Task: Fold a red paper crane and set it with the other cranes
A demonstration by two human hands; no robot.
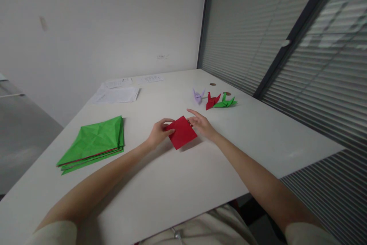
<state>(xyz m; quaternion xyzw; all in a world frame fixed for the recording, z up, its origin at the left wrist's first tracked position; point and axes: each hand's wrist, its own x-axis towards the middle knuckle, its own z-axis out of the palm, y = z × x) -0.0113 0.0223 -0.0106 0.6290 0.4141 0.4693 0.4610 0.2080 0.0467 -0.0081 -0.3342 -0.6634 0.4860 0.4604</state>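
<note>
A red folded paper square (182, 133) is held slightly above the white table, one corner pointing away from me. My left hand (161, 132) pinches its left corner, thumb on top and fingers behind. At its upper right edge is my right hand (201, 124), index finger stretched out and the other fingers partly hidden behind the paper; whether they grip it I cannot tell. Beyond the hands stand three folded paper cranes: a lilac crane (198, 96), a red crane (212, 101) and a green crane (225, 102).
A stack of creased green paper sheets (99, 138), with red edges showing between, lies on the left of the table (160, 199). Printed papers (119, 94) lie at the back left. A wall stands behind, and a glass partition with blinds (243, 34) runs along the right.
</note>
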